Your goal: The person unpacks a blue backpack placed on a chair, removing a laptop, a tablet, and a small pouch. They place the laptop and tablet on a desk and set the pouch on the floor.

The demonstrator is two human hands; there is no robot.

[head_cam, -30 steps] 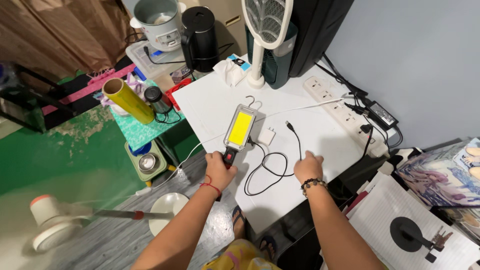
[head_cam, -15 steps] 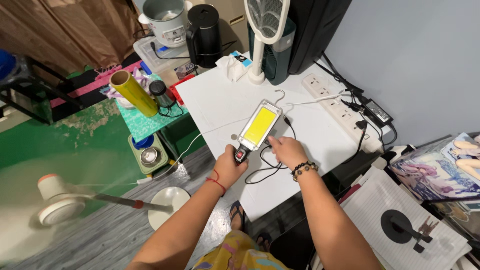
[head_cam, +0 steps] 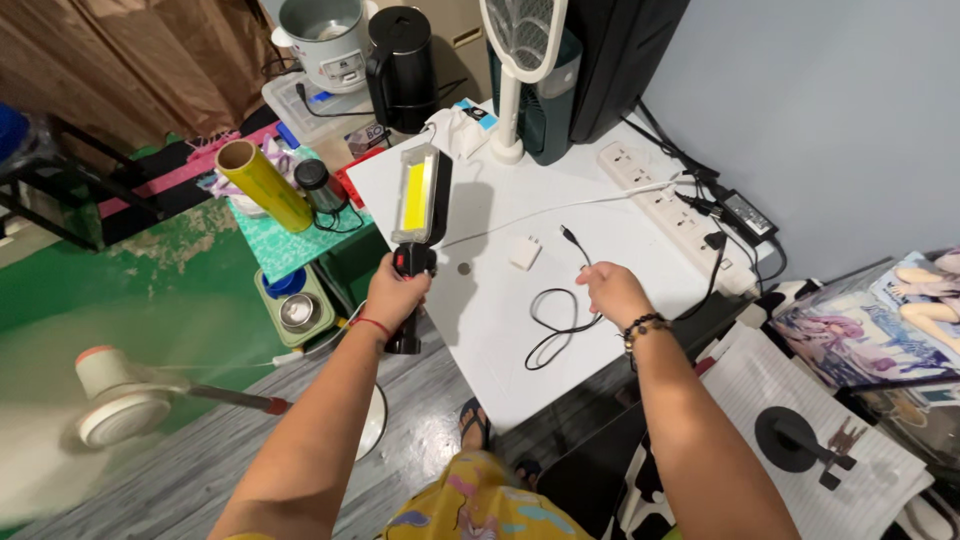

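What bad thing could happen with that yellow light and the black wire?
The left hand holds the black work light with a yellow panel raised near the tall black kettle, so a swing might knock it. The right hand touches the looped black cable, which lies near the white table edge and might slide off.

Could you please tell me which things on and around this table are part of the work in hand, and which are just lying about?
In hand or being reached for:
- work light, held up in the left hand
- black cable, at the right hand
- white plug adapter, beside the cable

Lying about:
- power strip
- black kettle
- rice cooker
- yellow roll
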